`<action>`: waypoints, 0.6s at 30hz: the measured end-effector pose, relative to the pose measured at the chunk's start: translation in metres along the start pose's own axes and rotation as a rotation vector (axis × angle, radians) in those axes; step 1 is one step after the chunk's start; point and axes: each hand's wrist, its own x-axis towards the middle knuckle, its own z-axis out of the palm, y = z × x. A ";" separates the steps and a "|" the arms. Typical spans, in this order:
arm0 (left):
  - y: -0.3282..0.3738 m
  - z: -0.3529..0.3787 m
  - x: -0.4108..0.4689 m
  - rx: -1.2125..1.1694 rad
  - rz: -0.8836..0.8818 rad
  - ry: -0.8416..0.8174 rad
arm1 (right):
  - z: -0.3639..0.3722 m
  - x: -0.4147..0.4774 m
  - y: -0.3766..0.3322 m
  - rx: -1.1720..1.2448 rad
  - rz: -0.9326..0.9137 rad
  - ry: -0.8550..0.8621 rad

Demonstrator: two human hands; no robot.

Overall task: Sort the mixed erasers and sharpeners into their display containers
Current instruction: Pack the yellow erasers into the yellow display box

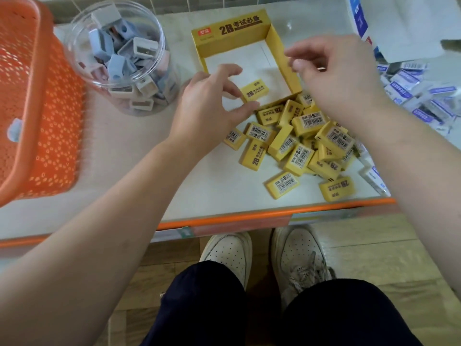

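Tabletop [212, 191], pale, with orange trim along its near edge. Yellow display box [274, 38], at the far middle of the tabletop: printed "2B" on its back panel, white floor, open toward the near edge. Single yellow eraser [254, 92], label up, lying on the box floor at its near left part. Left hand [209, 106], at the box's near left corner: thumb curled against the eraser's near side, fingers bent against its left end, so the eraser is pinched between them. Right hand [339, 73], raised over the box's right wall: fingers loosely bent, thumb and forefinger tips close together, nothing seen in them. Loose yellow erasers [306, 143], a heap spreading from the box's open front toward the near right corner, some showing barcodes, some "2B". Clear round jar [159, 36], toward the far left, just left of the box, partly filled with sharpeners [117, 63] in grey, blue and pink. Orange perforated basket [35, 101], at the left edge, beside the jar. Blue-and-white erasers [419, 96], a heap at the right edge. White-and-blue carton [361, 21], at the far right corner. Pale shoes [229, 250] and dark trouser legs [204, 308], on the floor below the near edge.
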 end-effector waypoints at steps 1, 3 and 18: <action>-0.001 0.000 -0.001 0.023 0.022 -0.007 | -0.004 -0.006 0.002 -0.010 -0.008 0.035; -0.002 0.001 -0.003 0.087 0.069 -0.032 | -0.008 -0.023 0.008 -0.033 -0.027 0.093; 0.042 -0.077 -0.046 -0.018 0.023 0.052 | -0.028 -0.091 -0.033 -0.192 -0.146 0.112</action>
